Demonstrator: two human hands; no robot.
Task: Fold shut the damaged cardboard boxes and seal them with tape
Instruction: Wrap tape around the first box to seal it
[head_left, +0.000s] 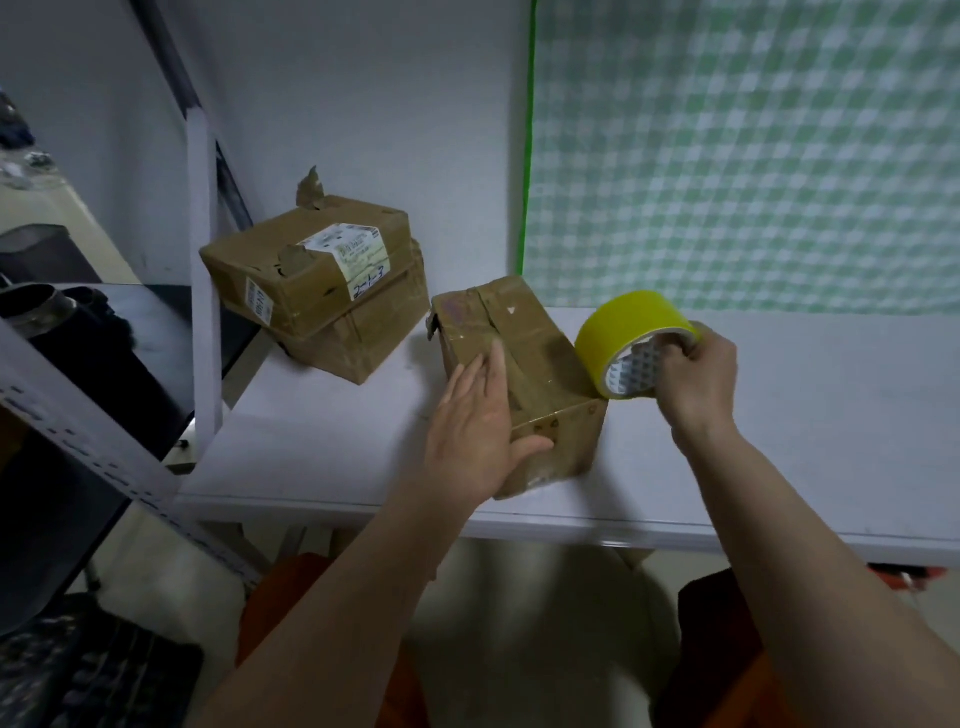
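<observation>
White table (322, 457) set against a pale wall, green-checked cloth (753, 156) hanging behind. Left hand (480, 426) lies flat, fingers straight, on the near cardboard box (524, 358); right hand (693, 376), just beside that box, grips the yellow tape roll (631, 338). Beyond the left hand, two stacked boxes (317, 291) stand apart.

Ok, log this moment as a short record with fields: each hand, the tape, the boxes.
left hand: flat, fingers straight, pressing on the near box
right hand: gripping the yellow tape roll, fingers through its core
tape roll: upright, touching the near box's right side
other boxes: stacked boxes, top one with a white label
surface: white table
</observation>
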